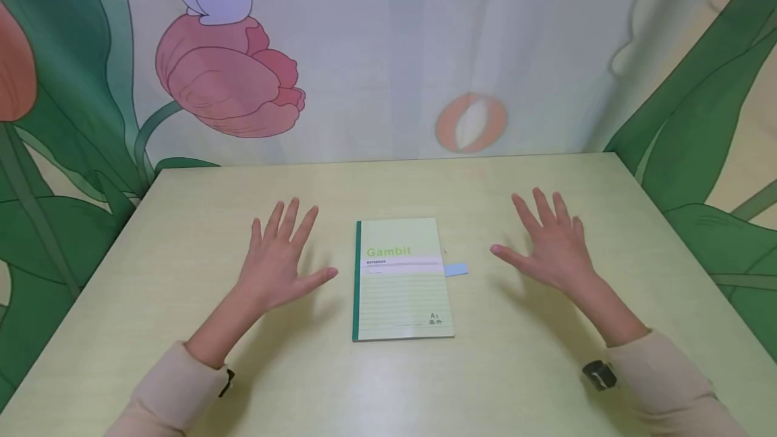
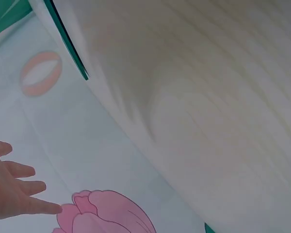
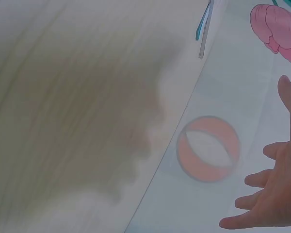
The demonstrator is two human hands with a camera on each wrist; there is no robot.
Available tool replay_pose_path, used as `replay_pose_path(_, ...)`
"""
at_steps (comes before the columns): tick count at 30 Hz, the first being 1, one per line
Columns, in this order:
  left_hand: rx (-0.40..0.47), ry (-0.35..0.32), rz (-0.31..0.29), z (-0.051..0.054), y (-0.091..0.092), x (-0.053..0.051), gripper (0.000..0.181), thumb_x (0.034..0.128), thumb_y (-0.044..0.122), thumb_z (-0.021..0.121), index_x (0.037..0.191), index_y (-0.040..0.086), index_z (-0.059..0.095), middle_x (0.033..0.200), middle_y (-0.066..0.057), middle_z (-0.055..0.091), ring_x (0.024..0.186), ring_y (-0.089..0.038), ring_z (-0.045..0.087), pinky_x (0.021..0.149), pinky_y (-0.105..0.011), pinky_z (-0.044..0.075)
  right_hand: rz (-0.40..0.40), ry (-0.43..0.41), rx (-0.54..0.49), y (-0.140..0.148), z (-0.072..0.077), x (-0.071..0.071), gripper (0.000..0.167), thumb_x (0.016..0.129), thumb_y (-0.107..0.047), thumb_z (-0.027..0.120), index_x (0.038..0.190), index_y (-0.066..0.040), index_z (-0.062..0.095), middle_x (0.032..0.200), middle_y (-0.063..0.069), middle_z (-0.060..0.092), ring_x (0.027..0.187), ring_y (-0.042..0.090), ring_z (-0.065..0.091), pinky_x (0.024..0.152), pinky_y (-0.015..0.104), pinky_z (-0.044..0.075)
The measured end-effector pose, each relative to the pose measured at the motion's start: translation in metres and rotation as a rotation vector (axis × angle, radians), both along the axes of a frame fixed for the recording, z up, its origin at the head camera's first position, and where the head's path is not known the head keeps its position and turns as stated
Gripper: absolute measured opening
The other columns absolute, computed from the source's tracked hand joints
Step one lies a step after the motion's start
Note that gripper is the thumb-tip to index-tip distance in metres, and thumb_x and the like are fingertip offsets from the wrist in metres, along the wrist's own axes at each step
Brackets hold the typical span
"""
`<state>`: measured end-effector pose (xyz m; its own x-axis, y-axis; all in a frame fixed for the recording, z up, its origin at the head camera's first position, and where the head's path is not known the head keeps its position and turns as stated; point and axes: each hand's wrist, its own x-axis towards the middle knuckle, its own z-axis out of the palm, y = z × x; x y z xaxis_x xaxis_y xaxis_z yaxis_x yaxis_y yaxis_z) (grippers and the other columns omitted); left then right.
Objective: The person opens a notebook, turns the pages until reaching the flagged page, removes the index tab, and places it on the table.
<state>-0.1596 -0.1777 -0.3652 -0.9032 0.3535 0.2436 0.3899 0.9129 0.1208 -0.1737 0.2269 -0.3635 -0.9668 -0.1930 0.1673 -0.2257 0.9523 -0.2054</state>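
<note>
A closed pale green notebook (image 1: 400,302) with a dark green spine lies flat on the table, its cover reading "Gambit". From its right edge sticks out a small blue tab (image 1: 456,270). To the left of the notebook, my left hand (image 1: 276,261) hovers above the table with fingers spread, touching nothing. On the other side my right hand (image 1: 555,248) is held up in the same way, fingers apart and holding nothing. Only the notebook's green spine (image 2: 68,41) shows in the left wrist view. The right wrist view catches the blue tab (image 3: 202,26) near the top.
The light wood table (image 1: 400,390) reaches back to a curtain (image 1: 376,52) printed with a pink tulip and a rabbit. Printed green leaves (image 1: 698,133) hang past the table's right side. Dark straps (image 1: 599,375) show at the sleeve cuffs.
</note>
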Motion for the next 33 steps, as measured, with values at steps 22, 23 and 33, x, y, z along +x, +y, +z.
replay_pose_path(22, -0.152, -0.007, -0.253, -0.013, 0.042, -0.003, 0.084, 0.0789, 0.061, 0.052, 0.143, 0.013, 0.029, 0.147, -0.015, 0.022, 0.134, -0.034, 0.016, 0.100, -0.061, 0.017, 0.101, -0.097, -0.045, -0.015, -0.013, -0.004, 0.088, 0.079, -0.055, 0.058, 0.144, -0.008, 0.023, 0.147, 0.022, 0.018, 0.134, 0.042, 0.009, 0.096, 0.065, 0.017)
replay_pose_path(23, -0.158, -0.011, -0.260, -0.013, 0.044, -0.003, 0.083, 0.0790, 0.061, 0.052, 0.143, 0.013, 0.029, 0.147, -0.016, 0.023, 0.134, -0.034, 0.017, 0.100, -0.061, 0.017, 0.104, -0.101, -0.043, -0.016, -0.014, -0.004, 0.088, 0.079, -0.055, 0.059, 0.144, -0.008, 0.023, 0.147, 0.022, 0.018, 0.134, 0.042, 0.010, 0.096, 0.064, 0.017)
replay_pose_path(33, -0.190, -0.052, -0.356, -0.020, 0.059, -0.001, 0.080, 0.0816, 0.062, 0.048, 0.143, 0.015, 0.029, 0.147, -0.014, 0.025, 0.135, -0.033, 0.016, 0.102, -0.059, 0.016, 0.182, -0.128, -0.040, -0.023, -0.026, -0.003, 0.084, 0.080, -0.054, 0.058, 0.144, -0.011, 0.025, 0.147, 0.018, 0.021, 0.133, 0.042, 0.013, 0.094, 0.065, 0.021)
